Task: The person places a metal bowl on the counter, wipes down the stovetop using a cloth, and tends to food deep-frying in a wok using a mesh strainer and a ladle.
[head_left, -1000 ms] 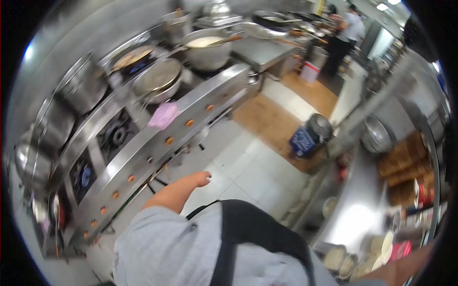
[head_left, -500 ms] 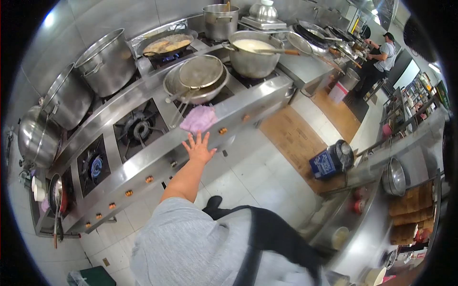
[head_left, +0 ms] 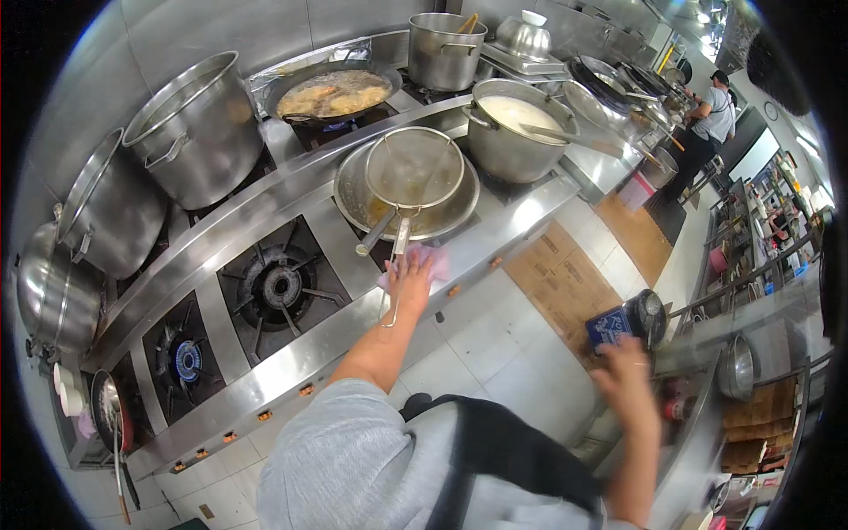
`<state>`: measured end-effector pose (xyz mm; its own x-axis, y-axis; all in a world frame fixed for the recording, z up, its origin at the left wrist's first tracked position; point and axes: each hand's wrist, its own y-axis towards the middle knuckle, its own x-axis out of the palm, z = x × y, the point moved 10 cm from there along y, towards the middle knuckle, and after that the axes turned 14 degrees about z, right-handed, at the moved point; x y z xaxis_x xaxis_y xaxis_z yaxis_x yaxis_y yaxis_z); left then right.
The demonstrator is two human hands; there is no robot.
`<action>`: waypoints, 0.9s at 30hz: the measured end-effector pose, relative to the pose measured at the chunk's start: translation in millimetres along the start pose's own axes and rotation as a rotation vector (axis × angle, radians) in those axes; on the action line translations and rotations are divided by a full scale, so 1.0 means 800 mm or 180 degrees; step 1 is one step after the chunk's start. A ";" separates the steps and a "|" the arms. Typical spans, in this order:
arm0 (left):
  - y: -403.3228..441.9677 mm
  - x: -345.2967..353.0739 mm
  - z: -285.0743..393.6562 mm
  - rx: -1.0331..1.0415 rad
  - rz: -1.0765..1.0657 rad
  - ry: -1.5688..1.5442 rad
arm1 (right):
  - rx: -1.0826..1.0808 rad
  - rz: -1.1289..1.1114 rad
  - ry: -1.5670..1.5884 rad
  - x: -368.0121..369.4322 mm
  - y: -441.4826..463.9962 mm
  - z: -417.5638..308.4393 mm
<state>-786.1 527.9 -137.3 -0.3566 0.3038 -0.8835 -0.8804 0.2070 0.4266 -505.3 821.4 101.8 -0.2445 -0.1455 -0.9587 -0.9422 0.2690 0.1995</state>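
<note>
My left hand [head_left: 408,284] is closed around the long wire handle of a round mesh strainer [head_left: 415,168]. The strainer head lies over a wide metal bowl [head_left: 464,210] on the stove, and the end loop of its handle sticks out below my hand. A pink cloth [head_left: 434,263] is bunched beside and partly under my left fingers on the stove's front edge. In the bowl rests another utensil with a thick metal handle [head_left: 377,233]. My right hand [head_left: 625,378] hangs over the floor at the right, smeared by motion, its fingers unclear.
A wok of frying food [head_left: 331,95] sits over a flame at the back. Right of the bowl stands a pot of whitish liquid [head_left: 521,119] with a ladle across it. A lit burner [head_left: 187,360] is at the left. A co-worker [head_left: 711,119] stands far right.
My left hand has gone from reaching with spread fingers to gripping the strainer's handle, which has swung toward me. My right hand has come into view. The view has shifted.
</note>
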 end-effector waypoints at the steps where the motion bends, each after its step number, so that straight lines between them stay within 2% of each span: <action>1: 0.002 0.001 0.004 0.0151 0.0130 0.0000 | -0.0245 -0.0481 -0.0161 0.049 0.002 -0.026; 3: 0.001 -0.021 0.009 0.0195 0.0251 -0.0172 | -0.0633 -0.0812 0.0355 0.115 0.006 -0.072; 5: -0.005 -0.037 0.008 -0.0271 0.0317 -0.1325 | -0.0744 -0.0664 0.1329 0.172 0.025 -0.090; 6: -0.014 -0.042 0.007 -0.0716 0.0579 -0.2305 | -0.0756 -0.0660 0.1346 0.194 0.036 -0.100; 8: -0.044 -0.101 0.054 -0.2101 -0.1656 -0.3366 | 0.0788 -0.1219 0.3598 0.247 0.053 -0.111; 9: -0.051 -0.087 0.082 -0.2013 -0.1589 -0.4450 | 0.0769 -0.1230 0.3623 0.260 0.058 -0.127; 10: -0.064 -0.079 0.109 -0.1872 -0.1479 -0.5531 | 0.1360 -0.1668 0.4835 0.280 0.055 -0.153; 11: -0.098 -0.080 0.142 -0.2696 -0.2416 -0.5970 | 0.1984 -0.2122 0.6023 0.294 0.051 -0.179; 12: -0.107 -0.090 0.151 -0.3013 -0.2178 -0.5981 | 0.1955 -0.2163 0.6036 0.306 0.052 -0.193; 13: -0.114 -0.093 0.154 -0.3335 -0.1927 -0.5982 | 0.1992 -0.2128 0.5170 0.332 0.046 -0.193; 14: -0.118 -0.092 0.152 -0.3367 -0.1881 -0.5963 | 0.2007 -0.2073 0.4305 0.355 0.039 -0.187; 15: -0.116 -0.093 0.136 -0.3222 -0.1445 -0.5845 | 0.2003 -0.2123 0.4306 0.373 0.036 -0.193; 16: -0.115 -0.094 0.121 -0.3077 -0.1026 -0.5705 | 0.0703 -0.1413 0.3543 0.361 0.058 -0.203; 17: -0.128 -0.079 0.090 -0.3255 -0.0651 -0.4843 | -0.0513 -0.0712 0.2713 0.344 0.059 -0.219; 18: -0.134 -0.047 0.058 -0.2833 -0.0404 -0.4380 | -0.0472 -0.0797 0.2747 0.346 0.056 -0.220; 19: -0.128 -0.072 0.041 -0.2674 -0.0157 -0.3902 | -0.0958 -0.0796 0.3103 0.328 0.061 -0.239; 20: -0.125 -0.094 0.027 -0.2847 -0.0447 -0.3337 | -0.1461 -0.0756 0.3459 0.311 0.062 -0.252; 21: -0.120 -0.097 -0.002 -0.2641 0.0092 -0.2838 | -0.1448 -0.0778 0.3502 0.319 0.069 -0.243; 22: -0.100 -0.134 -0.007 -0.2120 0.0624 -0.2575 | -0.1490 -0.0643 0.3182 0.335 0.081 -0.230; 23: -0.090 -0.146 -0.019 -0.1618 0.0831 -0.1978 | -0.1532 -0.0510 0.2862 0.352 0.092 -0.218; 24: -0.081 -0.161 -0.021 -0.1199 0.0876 -0.1268 | -0.0336 -0.1312 0.3159 0.404 0.102 -0.187; 25: -0.072 -0.172 -0.017 -0.0782 0.0913 -0.0558 | -0.0121 -0.1373 0.3137 0.436 0.110 -0.164; 26: -0.069 -0.170 -0.022 -0.0792 0.0931 -0.0502 | 0.0083 -0.1427 0.3117 0.472 0.119 -0.141; 27: -0.067 -0.134 -0.026 -0.0652 0.0189 -0.0195 | 0.0150 -0.1453 0.2910 0.500 0.129 -0.123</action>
<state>-707.2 465.2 -69.6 -0.3956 0.3671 -0.8419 -0.9058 -0.0043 0.4238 -722.9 697.4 -241.2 0.0359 -0.9088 -0.4157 -0.9841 0.0403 -0.1731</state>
